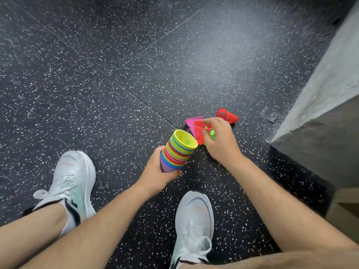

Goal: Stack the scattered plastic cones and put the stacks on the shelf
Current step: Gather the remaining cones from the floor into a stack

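— Step?
— Gathering: left hand (pixel 155 171) grips the cone stack (pixel 177 152), right hand (pixel 221 140) pinches a red cone (pixel 199 133) just beside its mouth.
— Next?
— Likely nest it squarely; pink cone (pixel 189 122) and second red cone (pixel 226 115) lie beyond the stack.

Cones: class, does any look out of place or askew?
Yes. The far red cone lies tipped on its side, apart from the stack in the left hand and the near red cone in the right hand.

The right hand (pixel 221 141), gripping a red cone (pixel 199 133), covers most of a green cone (pixel 212 134); the left hand (pixel 157 172) hides the narrow end of the stack (pixel 177 151).
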Demonstrator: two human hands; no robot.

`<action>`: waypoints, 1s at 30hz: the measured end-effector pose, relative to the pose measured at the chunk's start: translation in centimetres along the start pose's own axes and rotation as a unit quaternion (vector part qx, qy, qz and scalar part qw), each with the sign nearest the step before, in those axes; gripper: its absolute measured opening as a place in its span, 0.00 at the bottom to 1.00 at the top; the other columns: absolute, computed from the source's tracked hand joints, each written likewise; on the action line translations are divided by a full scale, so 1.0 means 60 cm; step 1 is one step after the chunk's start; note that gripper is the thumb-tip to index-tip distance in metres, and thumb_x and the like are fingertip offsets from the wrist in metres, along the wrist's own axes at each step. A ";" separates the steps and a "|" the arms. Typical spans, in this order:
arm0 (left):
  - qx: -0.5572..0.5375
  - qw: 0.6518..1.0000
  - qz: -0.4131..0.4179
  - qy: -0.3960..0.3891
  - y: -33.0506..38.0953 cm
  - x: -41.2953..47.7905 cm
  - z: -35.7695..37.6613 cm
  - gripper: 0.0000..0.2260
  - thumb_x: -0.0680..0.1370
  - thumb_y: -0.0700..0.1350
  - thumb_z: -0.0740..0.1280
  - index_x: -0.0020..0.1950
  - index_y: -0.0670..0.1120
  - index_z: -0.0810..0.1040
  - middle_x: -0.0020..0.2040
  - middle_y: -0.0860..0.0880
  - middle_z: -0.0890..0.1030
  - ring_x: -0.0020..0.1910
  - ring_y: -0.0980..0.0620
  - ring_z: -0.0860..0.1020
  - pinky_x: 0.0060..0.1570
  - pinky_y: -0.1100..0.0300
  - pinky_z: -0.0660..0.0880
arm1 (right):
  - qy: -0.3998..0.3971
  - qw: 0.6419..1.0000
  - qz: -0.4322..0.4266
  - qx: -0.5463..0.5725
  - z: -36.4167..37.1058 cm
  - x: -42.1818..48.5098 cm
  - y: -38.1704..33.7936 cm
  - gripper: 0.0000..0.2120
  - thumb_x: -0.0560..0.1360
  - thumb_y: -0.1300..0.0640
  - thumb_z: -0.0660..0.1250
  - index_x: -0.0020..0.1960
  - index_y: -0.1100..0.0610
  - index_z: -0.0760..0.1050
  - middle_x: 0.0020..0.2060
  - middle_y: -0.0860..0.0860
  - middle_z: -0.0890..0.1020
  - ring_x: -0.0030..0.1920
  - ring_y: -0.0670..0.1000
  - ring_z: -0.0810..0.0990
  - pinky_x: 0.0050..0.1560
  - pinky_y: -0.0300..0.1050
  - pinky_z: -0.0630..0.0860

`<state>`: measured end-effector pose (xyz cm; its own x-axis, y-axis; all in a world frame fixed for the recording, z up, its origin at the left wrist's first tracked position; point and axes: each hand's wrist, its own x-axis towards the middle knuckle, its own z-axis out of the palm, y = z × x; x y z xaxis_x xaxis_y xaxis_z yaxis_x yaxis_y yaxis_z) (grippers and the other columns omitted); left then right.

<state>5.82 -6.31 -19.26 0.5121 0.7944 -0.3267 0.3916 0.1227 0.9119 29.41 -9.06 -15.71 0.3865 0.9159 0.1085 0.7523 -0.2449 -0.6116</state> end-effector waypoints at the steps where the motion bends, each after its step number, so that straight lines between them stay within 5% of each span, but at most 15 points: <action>1: 0.002 1.000 0.001 -0.002 -0.001 0.000 -0.001 0.34 0.69 0.38 0.81 0.69 0.53 0.69 0.57 0.49 0.81 0.54 0.55 0.81 0.52 0.71 0.75 | -0.003 1.000 0.006 -0.021 0.004 0.008 0.013 0.14 0.76 0.60 0.69 0.61 0.56 0.79 0.59 0.53 0.78 0.62 0.57 0.72 0.66 0.38 0.60; 8: 0.010 1.000 0.015 -0.008 -0.005 -0.004 -0.005 0.35 0.70 0.40 0.82 0.69 0.55 0.67 0.59 0.50 0.81 0.56 0.54 0.81 0.57 0.65 0.77 | -0.084 0.992 0.049 -0.083 0.025 0.029 0.053 0.11 0.79 0.55 0.69 0.59 0.57 0.82 0.62 0.60 0.76 0.66 0.64 0.69 0.67 0.56 0.68; 12: 0.012 1.000 0.014 -0.003 -0.008 -0.006 -0.005 0.36 0.70 0.41 0.82 0.70 0.55 0.67 0.59 0.50 0.81 0.57 0.53 0.81 0.59 0.60 0.78 | -0.035 0.998 0.048 0.031 0.004 0.023 0.038 0.08 0.82 0.57 0.64 0.56 0.58 0.80 0.53 0.52 0.78 0.58 0.56 0.75 0.63 0.47 0.69; 16: 0.000 1.000 0.008 0.003 -0.007 -0.003 -0.007 0.35 0.69 0.40 0.82 0.69 0.56 0.67 0.59 0.50 0.81 0.55 0.55 0.81 0.55 0.66 0.77 | 0.013 0.988 0.061 0.142 -0.028 0.000 -0.010 0.07 0.84 0.53 0.60 0.55 0.52 0.77 0.39 0.40 0.75 0.41 0.41 0.72 0.46 0.41 0.67; 19: -0.002 1.000 0.003 0.008 -0.002 -0.001 -0.008 0.34 0.70 0.39 0.82 0.66 0.60 0.67 0.57 0.51 0.81 0.52 0.62 0.81 0.52 0.71 0.75 | 0.053 0.983 0.024 0.177 -0.044 -0.020 -0.046 0.08 0.85 0.54 0.59 0.56 0.51 0.77 0.37 0.34 0.76 0.39 0.39 0.72 0.43 0.36 0.67; 24: -0.009 1.000 -0.001 0.006 0.003 -0.001 -0.009 0.33 0.71 0.38 0.81 0.67 0.58 0.67 0.56 0.51 0.81 0.47 0.66 0.80 0.48 0.73 0.74 | 0.054 0.983 -0.055 0.165 -0.041 -0.040 -0.074 0.11 0.84 0.61 0.61 0.63 0.58 0.79 0.52 0.43 0.81 0.53 0.32 0.75 0.58 0.28 0.68; 30: -0.013 1.000 -0.001 0.011 0.002 0.002 -0.011 0.33 0.71 0.38 0.80 0.68 0.55 0.67 0.57 0.50 0.81 0.48 0.65 0.81 0.48 0.72 0.75 | 0.004 0.983 -0.088 0.160 -0.007 -0.061 -0.061 0.13 0.83 0.59 0.62 0.66 0.55 0.78 0.60 0.47 0.81 0.62 0.48 0.78 0.65 0.46 0.73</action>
<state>5.41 -5.79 -19.04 0.4942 0.8070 -0.3233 0.3724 0.1396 0.9175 25.46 -11.63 -13.54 0.2712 0.9321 0.2401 0.6012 0.0308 -0.7985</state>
